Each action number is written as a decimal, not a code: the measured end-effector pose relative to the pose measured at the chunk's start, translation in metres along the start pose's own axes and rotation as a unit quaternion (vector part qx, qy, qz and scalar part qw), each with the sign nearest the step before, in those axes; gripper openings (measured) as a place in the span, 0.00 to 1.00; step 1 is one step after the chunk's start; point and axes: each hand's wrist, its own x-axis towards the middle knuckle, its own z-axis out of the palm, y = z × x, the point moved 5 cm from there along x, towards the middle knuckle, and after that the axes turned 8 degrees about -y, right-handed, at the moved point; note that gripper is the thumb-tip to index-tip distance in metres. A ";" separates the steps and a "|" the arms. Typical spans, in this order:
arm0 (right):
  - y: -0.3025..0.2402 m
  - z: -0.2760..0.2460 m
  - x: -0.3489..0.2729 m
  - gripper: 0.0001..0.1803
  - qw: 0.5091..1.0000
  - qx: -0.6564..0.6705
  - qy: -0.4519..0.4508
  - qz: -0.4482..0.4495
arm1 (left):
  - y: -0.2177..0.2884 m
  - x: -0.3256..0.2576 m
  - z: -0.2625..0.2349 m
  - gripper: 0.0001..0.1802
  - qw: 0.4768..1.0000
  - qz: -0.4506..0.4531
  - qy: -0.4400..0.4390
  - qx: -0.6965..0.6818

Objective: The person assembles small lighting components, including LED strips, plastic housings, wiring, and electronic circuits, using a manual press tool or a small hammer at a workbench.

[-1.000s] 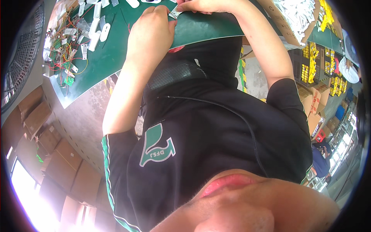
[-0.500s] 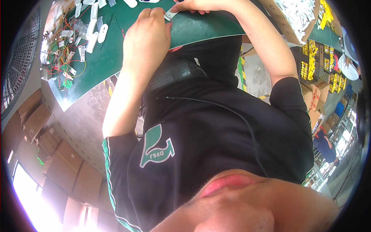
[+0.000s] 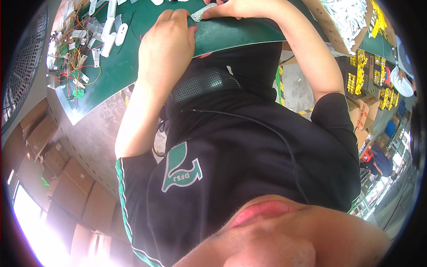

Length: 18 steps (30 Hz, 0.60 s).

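Observation:
At the top of the head view, my right hand [image 3: 242, 10] grips a small flat white piece [image 3: 199, 16], with its thumb pressed on the near side. The piece looks like a plastic strip with small markings or holes; its far end is hidden by the fingers. My left hand [image 3: 167, 42] is just left of it, back upward and fingers curled. Its fingertips are close to the piece's left end, and what they pinch, if anything, is hidden. Both hands are over the green work table [image 3: 240, 34], near its front edge.
Left on the table lie several white plastic casings [image 3: 108, 38] and a tangle of red and yellow wires with a green circuit board [image 3: 78, 92]. A cardboard box [image 3: 327, 22] of white parts stands right. A fan [image 3: 24, 66] is at far left; a person [image 3: 380, 162] is farther off right.
The white piece now shows more of its length, and my right thumb lies across it. The right fingers have shifted slightly; my left hand has moved a little left.

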 end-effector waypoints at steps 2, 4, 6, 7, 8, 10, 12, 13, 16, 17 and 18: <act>0.001 0.003 -0.002 0.20 1.000 0.019 -0.013 -0.021 | 0.000 0.000 0.001 0.15 1.000 -0.003 0.000 -0.002; 0.005 0.008 -0.001 0.20 0.999 0.030 -0.009 -0.029 | -0.003 -0.001 0.003 0.15 1.000 -0.002 -0.003 0.004; 0.003 0.008 -0.003 0.20 0.999 0.040 -0.002 -0.030 | -0.001 -0.001 0.002 0.15 1.000 -0.002 -0.005 0.005; 0.002 0.007 -0.003 0.20 0.999 0.033 -0.006 -0.006 | 0.000 -0.001 0.002 0.15 1.000 -0.002 -0.006 0.007; 0.002 0.007 -0.003 0.20 0.999 0.027 -0.009 0.018 | 0.000 -0.001 0.001 0.15 1.000 -0.002 -0.007 0.009; 0.000 0.007 -0.001 0.20 0.999 0.028 -0.002 0.030 | 0.001 0.000 0.001 0.15 1.000 0.008 -0.008 0.012; -0.002 0.006 -0.006 0.20 0.998 0.028 0.010 0.051 | 0.003 0.002 0.000 0.15 1.000 0.017 -0.008 0.010; -0.005 0.003 -0.011 0.19 0.998 0.018 0.028 0.053 | 0.004 0.003 0.000 0.15 1.000 0.023 -0.008 0.009; 0.001 0.014 -0.001 0.18 0.998 0.007 0.052 0.030 | 0.003 0.000 0.000 0.15 1.000 0.028 -0.002 0.000; 0.004 0.014 0.000 0.17 0.997 -0.003 0.067 0.025 | 0.005 0.001 -0.001 0.15 0.999 0.032 -0.003 -0.001; 0.006 0.012 0.000 0.17 0.997 -0.002 0.068 0.028 | 0.008 0.003 -0.003 0.15 0.999 0.033 -0.007 -0.003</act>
